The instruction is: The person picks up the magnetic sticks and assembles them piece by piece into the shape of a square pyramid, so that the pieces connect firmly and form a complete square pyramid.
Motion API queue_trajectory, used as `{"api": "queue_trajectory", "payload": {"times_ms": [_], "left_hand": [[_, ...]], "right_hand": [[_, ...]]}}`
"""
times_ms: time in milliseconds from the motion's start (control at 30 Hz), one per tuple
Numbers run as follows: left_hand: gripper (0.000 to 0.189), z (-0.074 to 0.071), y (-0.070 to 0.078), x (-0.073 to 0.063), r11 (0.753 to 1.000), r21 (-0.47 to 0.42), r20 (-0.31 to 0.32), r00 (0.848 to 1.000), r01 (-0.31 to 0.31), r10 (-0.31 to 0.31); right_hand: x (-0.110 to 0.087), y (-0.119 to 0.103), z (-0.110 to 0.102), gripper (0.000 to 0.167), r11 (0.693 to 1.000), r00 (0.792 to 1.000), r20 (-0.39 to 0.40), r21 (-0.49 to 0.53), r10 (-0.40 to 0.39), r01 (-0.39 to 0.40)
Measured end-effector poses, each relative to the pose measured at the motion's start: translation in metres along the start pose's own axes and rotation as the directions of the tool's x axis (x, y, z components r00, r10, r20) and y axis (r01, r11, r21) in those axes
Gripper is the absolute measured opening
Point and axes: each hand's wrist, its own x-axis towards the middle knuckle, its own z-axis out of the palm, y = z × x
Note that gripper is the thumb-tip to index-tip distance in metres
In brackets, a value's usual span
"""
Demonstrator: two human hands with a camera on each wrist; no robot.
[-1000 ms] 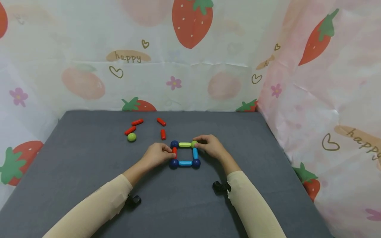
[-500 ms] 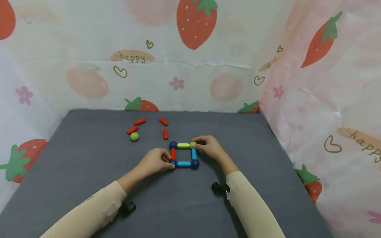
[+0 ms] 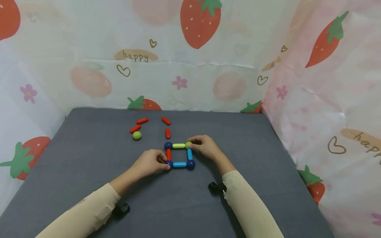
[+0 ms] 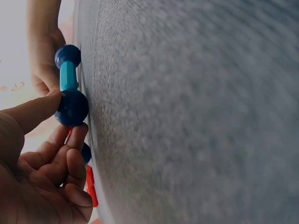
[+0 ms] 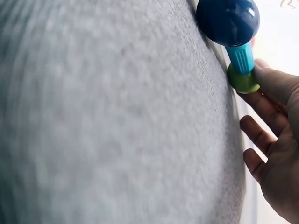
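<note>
A square of magnetic rods and balls lies on the grey cloth. Its left side is a red rod (image 3: 168,154), its far side a yellow-green rod (image 3: 179,145). Blue rods form the near side (image 3: 180,164) and right side (image 3: 190,154). My left hand (image 3: 150,162) pinches the near-left dark blue ball (image 4: 72,108) between thumb and fingers. At the far-right corner, my right hand (image 3: 206,146) pinches the green ball (image 5: 242,83) with thumb and forefinger. Dark blue balls mark the far-left (image 3: 168,145) and near-right (image 3: 190,164) corners.
Behind the square lie several loose red rods, one close by (image 3: 168,133) and others farther left (image 3: 142,121). A loose green ball (image 3: 137,135) sits beside them. The grey table (image 3: 238,132) ends at a strawberry-print curtain (image 3: 196,82) at the back.
My left hand has shifted from the red rod to the near-left blue ball. The square has slid left relative to the loose rods, with my right hand still on the green ball.
</note>
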Motion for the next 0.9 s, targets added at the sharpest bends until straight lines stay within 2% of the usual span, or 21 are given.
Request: {"api": "queue_trajectory", "payload": {"times_ms": [233,533,733,900], "left_hand": [[0.023,-0.004,-0.003,-0.002,1.000,0.015,0.007,1.000,0.002,-0.002],[0.023,-0.013,-0.009,-0.004,0.999,0.026,0.045,0.999,-0.029,0.027],[0.023,-0.031,-0.012,-0.005,0.993,0.038,0.047,0.993,-0.111,0.109],[0.025,-0.056,-0.014,-0.004,0.984,0.094,-0.004,0.988,-0.151,0.152]], "right_hand": [[0.002,-0.002,0.003,0.032,1.000,1.000,0.001,-0.001,-0.014,0.014],[0.004,0.000,0.006,0.031,1.000,1.000,0.007,0.002,-0.009,0.009],[0.004,0.001,0.006,0.031,1.000,1.000,0.005,0.001,-0.004,0.004],[0.004,0.002,0.005,0.031,1.000,1.000,0.006,-0.001,-0.011,0.011]]}}
